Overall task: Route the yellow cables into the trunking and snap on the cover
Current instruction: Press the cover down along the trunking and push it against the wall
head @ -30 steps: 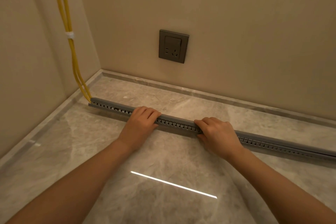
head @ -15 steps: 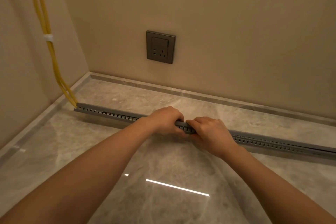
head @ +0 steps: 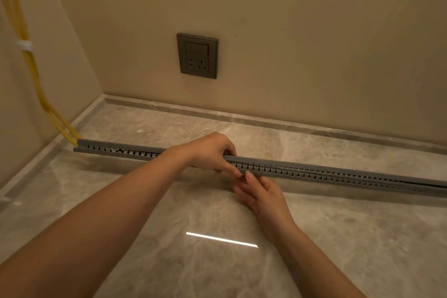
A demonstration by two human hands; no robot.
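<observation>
A long grey slotted trunking (head: pixel 314 172) lies across the marble floor, its cover (head: pixel 302 164) sitting along the top. Two yellow cables (head: pixel 36 84), bound by a white tie (head: pixel 25 45), drop down the left wall and enter the trunking's left end (head: pixel 79 144). My left hand (head: pixel 210 152) grips the trunking near its middle, fingers curled over the top and thumb on the front. My right hand (head: pixel 260 195) is just below it, off the trunking, fingers fairly straight with the fingertips touching the trunking's lower front edge.
A grey wall socket (head: pixel 197 55) is set in the beige back wall. A stone skirting (head: pixel 266 120) runs along the wall bases. The polished floor (head: pixel 217 261) reflects a strip of light in front of me.
My left hand slid right along the trunking to its middle. My right hand let go of the trunking and drew back, now only touching with fingertips. The view shifted right.
</observation>
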